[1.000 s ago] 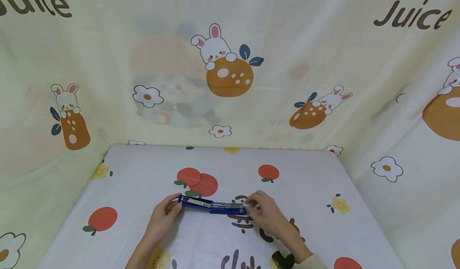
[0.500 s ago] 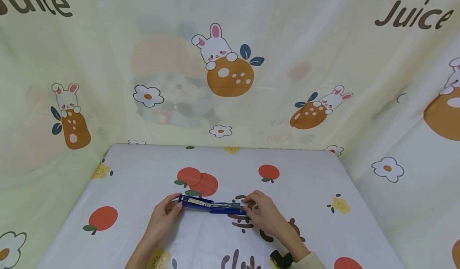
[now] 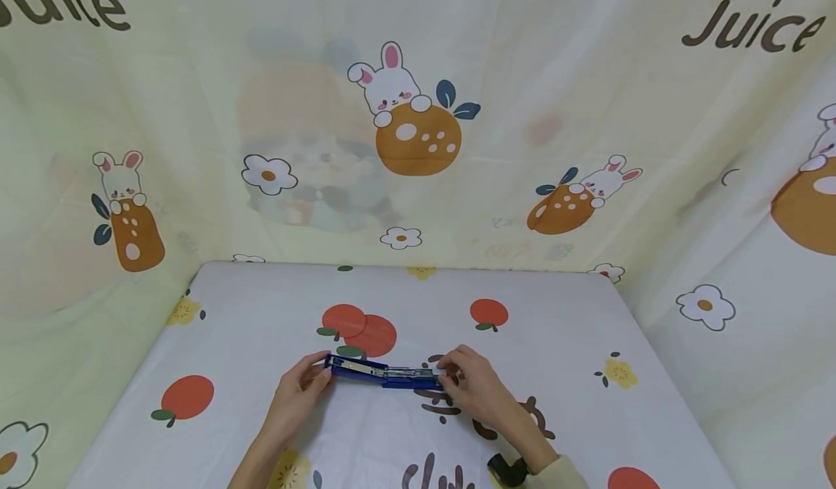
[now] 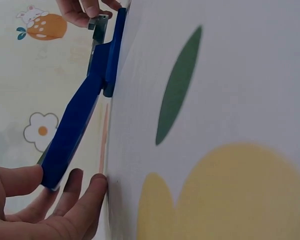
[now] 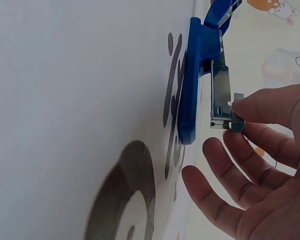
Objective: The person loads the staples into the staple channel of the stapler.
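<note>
A blue stapler (image 3: 408,383) lies across the middle of the table, its top arm swung far back to the left and its metal magazine (image 5: 220,90) exposed. My left hand (image 3: 297,395) pinches the tip of the top arm (image 4: 72,132) between thumb and fingers. At the stapler's right end is my right hand (image 3: 483,389). Its thumb and index finger pinch a short strip of staples (image 5: 237,124) right at the magazine's front end. The other fingers of that hand spread below, off the blue base (image 5: 189,90).
A white cloth (image 3: 555,329) printed with red fruit and yellow flowers covers the table. Pale curtains (image 3: 457,206) with rabbit prints rise behind and on both sides. A black device (image 3: 508,469) sits at the right wrist.
My right hand has slid slightly left, with the strip of staples, along the stapler's right end. The left hand and the stapler have stayed in place.
</note>
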The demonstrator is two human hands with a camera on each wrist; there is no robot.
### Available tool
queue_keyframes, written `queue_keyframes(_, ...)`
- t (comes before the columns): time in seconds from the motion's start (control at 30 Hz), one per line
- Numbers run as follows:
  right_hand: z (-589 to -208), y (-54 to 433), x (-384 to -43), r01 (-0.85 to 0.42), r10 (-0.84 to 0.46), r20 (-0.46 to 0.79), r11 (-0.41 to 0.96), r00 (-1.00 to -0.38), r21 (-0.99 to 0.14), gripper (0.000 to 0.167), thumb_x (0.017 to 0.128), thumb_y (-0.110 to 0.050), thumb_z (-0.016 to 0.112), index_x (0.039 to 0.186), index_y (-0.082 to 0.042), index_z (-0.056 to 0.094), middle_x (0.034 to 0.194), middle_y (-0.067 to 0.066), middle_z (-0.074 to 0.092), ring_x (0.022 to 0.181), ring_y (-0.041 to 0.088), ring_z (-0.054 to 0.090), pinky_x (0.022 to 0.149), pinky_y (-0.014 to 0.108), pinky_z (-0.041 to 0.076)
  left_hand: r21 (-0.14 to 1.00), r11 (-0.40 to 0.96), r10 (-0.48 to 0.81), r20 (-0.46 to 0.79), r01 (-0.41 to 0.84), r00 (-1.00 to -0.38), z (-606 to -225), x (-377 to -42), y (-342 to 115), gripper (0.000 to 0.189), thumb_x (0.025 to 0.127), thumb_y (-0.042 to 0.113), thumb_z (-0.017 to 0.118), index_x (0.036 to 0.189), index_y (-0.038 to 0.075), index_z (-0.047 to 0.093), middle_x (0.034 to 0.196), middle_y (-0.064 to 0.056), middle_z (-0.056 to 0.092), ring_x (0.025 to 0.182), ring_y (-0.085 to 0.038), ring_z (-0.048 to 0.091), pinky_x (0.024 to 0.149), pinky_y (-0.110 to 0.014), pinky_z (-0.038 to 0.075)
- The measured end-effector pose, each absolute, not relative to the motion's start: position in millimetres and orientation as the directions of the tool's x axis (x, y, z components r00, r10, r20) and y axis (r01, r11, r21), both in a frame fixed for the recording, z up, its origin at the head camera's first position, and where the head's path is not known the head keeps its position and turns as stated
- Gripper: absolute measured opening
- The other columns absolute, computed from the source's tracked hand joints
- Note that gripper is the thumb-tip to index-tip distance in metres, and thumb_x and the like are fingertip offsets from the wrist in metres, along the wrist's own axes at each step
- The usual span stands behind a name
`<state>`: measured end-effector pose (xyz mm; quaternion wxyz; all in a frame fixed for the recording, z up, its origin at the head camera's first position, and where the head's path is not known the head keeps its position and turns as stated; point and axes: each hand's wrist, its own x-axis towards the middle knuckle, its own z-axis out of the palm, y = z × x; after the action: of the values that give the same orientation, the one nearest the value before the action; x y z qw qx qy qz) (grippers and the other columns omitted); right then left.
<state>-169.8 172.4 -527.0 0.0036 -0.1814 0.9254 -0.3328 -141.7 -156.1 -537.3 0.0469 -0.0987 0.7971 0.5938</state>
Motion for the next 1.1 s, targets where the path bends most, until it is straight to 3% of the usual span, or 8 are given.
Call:
queue_keyframes(0.2,-527.6,170.6,-170.3,-0.352,-0.349,0.129,0.714,-0.928,-0.605,0.014,0.095,-0.009,0.078,0.108,-0.013,0.074,0.101,-0.003,0.064,0.090,0.009,0.061,0.083,0.028,0.062,0.939,0.268,-0.103,-0.195,-0.216,-0.975,-537.1,-141.2,-156.1,0.043,0.108,0.014,0.060,0.151,0.010,0.057,0.136,-0.021,0.070,0.119,-0.026,0.072,0.101,-0.035,0.062)
queue_keyframes(0.5,-529.1,169.2,-171.9,-0.346,-0.344,0.124,0.719,-0.931,-0.603,0.014,0.095,-0.011,0.077,0.108,-0.014,0.074,0.103,-0.004,0.064,0.090,0.007,0.060,0.083,0.025,0.062,0.935,0.273,-0.101,-0.208,-0.228,-0.973,-537.6,-142.0,-155.9,0.044,0.109,0.016,0.060,0.152,0.010,0.056,0.137,-0.021,0.070,0.121,-0.027,0.071,0.107,-0.045,0.059)
queue_keyframes(1.1,-533.0,170.6,-175.1,-0.325,-0.340,0.100,0.709,-0.935,-0.626,0.013,0.095,-0.011,0.079,0.106,-0.013,0.075,0.102,-0.004,0.064,0.090,0.009,0.063,0.082,0.026,0.064,0.935,0.270,-0.110,-0.206,-0.229,-0.972,-534.6,-140.8,-153.6,0.043,0.109,0.015,0.058,0.152,0.010,0.055,0.138,-0.021,0.070,0.123,-0.028,0.071,0.107,-0.044,0.060)
